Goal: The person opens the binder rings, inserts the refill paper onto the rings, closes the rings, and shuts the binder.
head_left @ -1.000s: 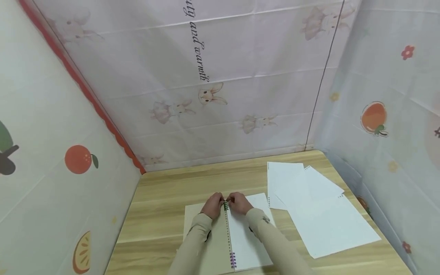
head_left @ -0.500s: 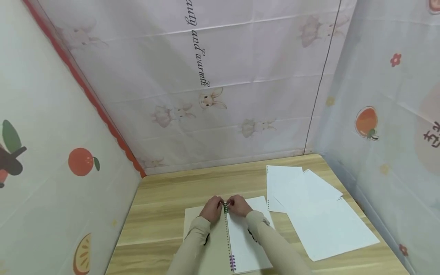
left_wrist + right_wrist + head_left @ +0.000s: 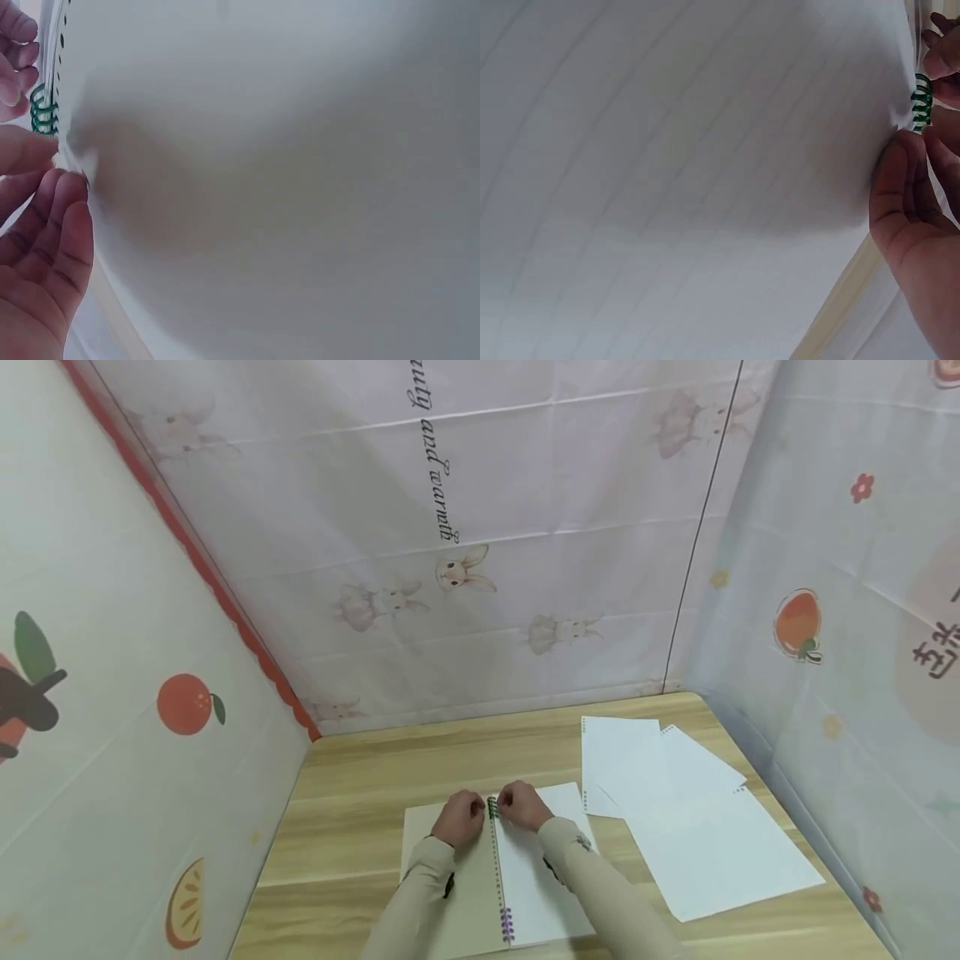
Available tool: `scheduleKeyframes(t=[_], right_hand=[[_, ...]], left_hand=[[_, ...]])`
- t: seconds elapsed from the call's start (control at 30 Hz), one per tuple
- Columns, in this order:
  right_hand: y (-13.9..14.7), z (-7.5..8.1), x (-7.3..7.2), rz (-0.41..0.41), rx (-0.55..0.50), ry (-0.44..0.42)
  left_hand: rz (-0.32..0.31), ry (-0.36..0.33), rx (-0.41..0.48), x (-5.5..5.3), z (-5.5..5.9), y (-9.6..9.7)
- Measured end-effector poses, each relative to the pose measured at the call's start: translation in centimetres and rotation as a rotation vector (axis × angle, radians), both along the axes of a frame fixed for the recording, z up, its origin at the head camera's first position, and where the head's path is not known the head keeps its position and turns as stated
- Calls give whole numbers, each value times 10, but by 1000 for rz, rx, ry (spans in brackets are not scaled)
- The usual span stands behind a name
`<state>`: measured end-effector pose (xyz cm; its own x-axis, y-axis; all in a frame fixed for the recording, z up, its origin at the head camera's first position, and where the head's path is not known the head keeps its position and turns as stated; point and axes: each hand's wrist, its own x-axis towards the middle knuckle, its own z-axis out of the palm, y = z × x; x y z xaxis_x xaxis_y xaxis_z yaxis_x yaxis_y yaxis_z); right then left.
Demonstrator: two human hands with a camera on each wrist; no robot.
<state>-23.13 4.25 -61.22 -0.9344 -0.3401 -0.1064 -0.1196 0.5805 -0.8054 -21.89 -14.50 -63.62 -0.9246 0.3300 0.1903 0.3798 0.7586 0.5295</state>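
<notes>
An open notebook (image 3: 538,893) lies on the table, its plain tan cover (image 3: 468,893) on the left and lined white pages (image 3: 667,172) on the right. Along its spine sit a short green binding coil (image 3: 492,808) at the top and a purple one (image 3: 507,925) at the bottom. With curled fingers, my left hand (image 3: 459,818) pinches the cover's corner beside the green coil. Opposite it, my right hand (image 3: 522,806) pinches the page corner at that coil's end. The wrist views show both hands' fingertips close together there, partly hiding the corners.
Several loose white sheets (image 3: 712,852) with punched edges overlap on the right side of the wooden table (image 3: 360,768). Printed cloth walls (image 3: 465,677) close in the table at the back, left and right.
My left fingertips have drawn slightly left, away from the green coil, so more of it shows. The right hand stays almost in place. The head view has shifted a little.
</notes>
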Motion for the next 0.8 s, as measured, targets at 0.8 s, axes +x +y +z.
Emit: scheduleKeyframes(t=[0.8], right_hand=[[-4,-11,-1,19,15,13]], left_hand=[[0,-78,49,2,1,3]])
